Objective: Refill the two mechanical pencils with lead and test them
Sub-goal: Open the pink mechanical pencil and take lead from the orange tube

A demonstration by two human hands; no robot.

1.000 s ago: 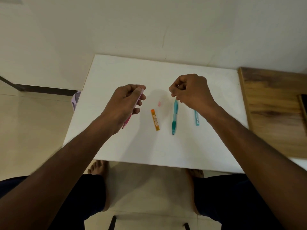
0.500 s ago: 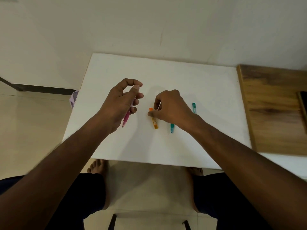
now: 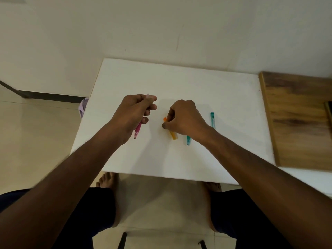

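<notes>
Left hand (image 3: 133,114) grips the pink mechanical pencil (image 3: 138,131), fingers curled round the barrel, tip pointing down toward the near edge, held above the white table (image 3: 179,83). Right hand (image 3: 185,119) is lowered over the orange lead case (image 3: 172,134), thumb and fingers pinching its far end; the case lies on the table. Teal mechanical pencil (image 3: 188,140) lies partly under the right wrist. Teal lead case (image 3: 212,120) lies just right of that hand, untouched. Both forearms reach forward.
</notes>
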